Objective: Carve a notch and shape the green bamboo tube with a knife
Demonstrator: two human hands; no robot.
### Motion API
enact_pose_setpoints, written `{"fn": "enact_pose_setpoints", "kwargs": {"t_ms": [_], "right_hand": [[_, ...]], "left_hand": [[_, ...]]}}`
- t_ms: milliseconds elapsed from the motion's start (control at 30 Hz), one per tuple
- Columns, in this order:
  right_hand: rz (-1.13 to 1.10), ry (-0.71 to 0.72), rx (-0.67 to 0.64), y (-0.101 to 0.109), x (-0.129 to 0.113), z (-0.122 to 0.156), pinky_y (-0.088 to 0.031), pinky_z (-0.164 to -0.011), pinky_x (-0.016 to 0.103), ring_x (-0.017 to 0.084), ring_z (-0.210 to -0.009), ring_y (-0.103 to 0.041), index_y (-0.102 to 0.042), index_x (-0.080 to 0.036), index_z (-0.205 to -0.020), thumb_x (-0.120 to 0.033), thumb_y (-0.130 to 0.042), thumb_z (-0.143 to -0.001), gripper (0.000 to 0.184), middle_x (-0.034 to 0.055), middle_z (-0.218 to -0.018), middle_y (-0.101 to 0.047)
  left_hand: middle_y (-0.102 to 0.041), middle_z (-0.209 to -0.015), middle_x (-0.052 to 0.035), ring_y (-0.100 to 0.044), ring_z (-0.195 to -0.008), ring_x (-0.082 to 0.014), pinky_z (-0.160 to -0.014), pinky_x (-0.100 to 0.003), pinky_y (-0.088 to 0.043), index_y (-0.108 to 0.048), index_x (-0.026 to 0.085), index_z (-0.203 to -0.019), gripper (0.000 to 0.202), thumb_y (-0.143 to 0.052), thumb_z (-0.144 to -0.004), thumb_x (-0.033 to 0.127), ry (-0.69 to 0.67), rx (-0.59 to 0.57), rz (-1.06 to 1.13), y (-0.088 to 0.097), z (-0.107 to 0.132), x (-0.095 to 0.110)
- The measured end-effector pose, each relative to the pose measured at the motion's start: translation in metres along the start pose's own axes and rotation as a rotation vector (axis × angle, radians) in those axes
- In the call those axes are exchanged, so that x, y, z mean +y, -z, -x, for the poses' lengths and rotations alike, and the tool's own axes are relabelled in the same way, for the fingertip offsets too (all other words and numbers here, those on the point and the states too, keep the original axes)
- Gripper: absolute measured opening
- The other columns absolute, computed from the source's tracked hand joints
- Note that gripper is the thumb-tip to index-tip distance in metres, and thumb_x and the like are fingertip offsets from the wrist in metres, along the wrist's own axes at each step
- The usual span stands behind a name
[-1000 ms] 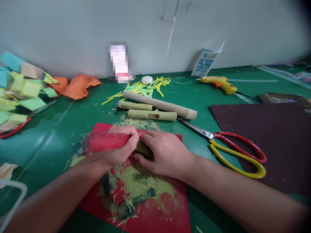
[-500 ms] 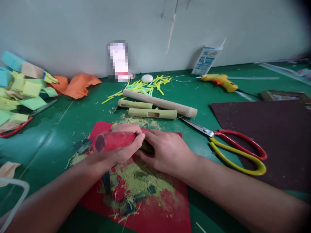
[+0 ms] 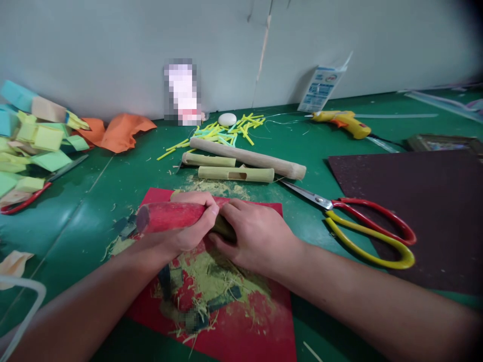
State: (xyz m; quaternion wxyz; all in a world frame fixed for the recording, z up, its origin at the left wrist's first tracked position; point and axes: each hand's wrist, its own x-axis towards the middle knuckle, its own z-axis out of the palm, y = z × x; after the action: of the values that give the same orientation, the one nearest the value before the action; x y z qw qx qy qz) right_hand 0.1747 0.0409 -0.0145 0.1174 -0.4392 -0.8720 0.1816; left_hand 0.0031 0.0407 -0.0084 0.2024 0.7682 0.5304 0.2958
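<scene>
My left hand (image 3: 181, 234) is wrapped round a red-handled tool (image 3: 166, 217) that lies across a red sheet (image 3: 256, 322). Pressed right beside it, my right hand (image 3: 252, 236) is closed over a dark olive piece (image 3: 222, 230), mostly hidden under the fingers. Yellow-green shavings and dark scraps (image 3: 211, 291) cover the sheet just below both hands.
Behind the hands lie three bamboo sticks (image 3: 236, 174) and a heap of thin yellow strips (image 3: 226, 131). Red and yellow scissors (image 3: 362, 226) lie to the right beside a dark board (image 3: 422, 211). A yellow glue gun (image 3: 341, 122) sits further back. Coloured paper pieces (image 3: 33, 146) pile at the left.
The red handle slid right in my left hand half a second ago, then back a little to the left. My right hand has stayed pressed on the dark piece.
</scene>
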Motion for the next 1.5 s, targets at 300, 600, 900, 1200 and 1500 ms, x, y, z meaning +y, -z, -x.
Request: {"fn": "enact_pose_setpoints", "kwargs": {"t_ms": [300,600,900,1200,1500], "right_hand": [[0.003,-0.009,-0.007,0.000,0.000,0.001,-0.040,-0.061,0.033,0.025,-0.088,-0.067,-0.065,-0.015,-0.104,-0.045,-0.056,-0.085,0.036,0.0092,-0.103,-0.070],[-0.013,0.007,0.007,-0.001,0.001,0.001,-0.045,-0.067,0.035,0.026,-0.093,-0.067,-0.065,-0.015,-0.108,-0.045,-0.055,-0.086,0.039,0.0091,-0.108,-0.070],[-0.041,0.010,0.034,-0.004,0.002,0.000,-0.040,-0.062,0.032,0.024,-0.084,-0.066,-0.065,-0.014,-0.103,-0.041,-0.057,-0.085,0.033,0.0093,-0.098,-0.070],[-0.143,0.079,0.027,-0.010,0.006,-0.002,-0.041,-0.066,0.032,0.022,-0.080,-0.062,-0.063,-0.012,-0.097,-0.038,-0.053,-0.088,0.029,0.0110,-0.094,-0.068],[-0.125,-0.008,-0.005,-0.008,0.002,-0.002,-0.041,-0.066,0.033,0.023,-0.081,-0.062,-0.062,-0.013,-0.093,-0.039,-0.054,-0.087,0.029,0.0103,-0.093,-0.068]], "left_hand": [[-0.053,-0.057,0.0030,-0.048,-0.056,-0.0111,-0.053,-0.025,-0.035,-0.052,0.019,-0.061,0.031,-0.046,-0.088,0.033,0.045,0.010,0.142,-0.002,0.004,-0.006],[-0.053,-0.057,0.0028,-0.048,-0.057,-0.0112,-0.056,-0.027,-0.035,-0.050,0.019,-0.059,0.030,-0.045,-0.085,0.032,0.058,-0.033,0.050,0.001,0.002,0.001],[-0.056,-0.062,0.0023,-0.050,-0.061,-0.0116,-0.059,-0.027,-0.034,-0.050,0.018,-0.061,0.034,-0.046,-0.089,0.036,0.030,-0.102,-0.057,0.002,0.000,0.005],[-0.048,-0.061,0.0025,-0.045,-0.061,-0.0117,-0.058,-0.028,-0.032,-0.043,0.018,-0.060,0.041,-0.045,-0.094,0.041,0.061,-0.117,-0.007,-0.002,0.000,-0.003],[-0.038,-0.056,0.0046,-0.039,-0.055,-0.0094,-0.054,-0.025,-0.032,-0.037,0.018,-0.057,0.035,-0.046,-0.091,0.025,0.045,0.026,0.340,-0.007,0.003,-0.008]]}}
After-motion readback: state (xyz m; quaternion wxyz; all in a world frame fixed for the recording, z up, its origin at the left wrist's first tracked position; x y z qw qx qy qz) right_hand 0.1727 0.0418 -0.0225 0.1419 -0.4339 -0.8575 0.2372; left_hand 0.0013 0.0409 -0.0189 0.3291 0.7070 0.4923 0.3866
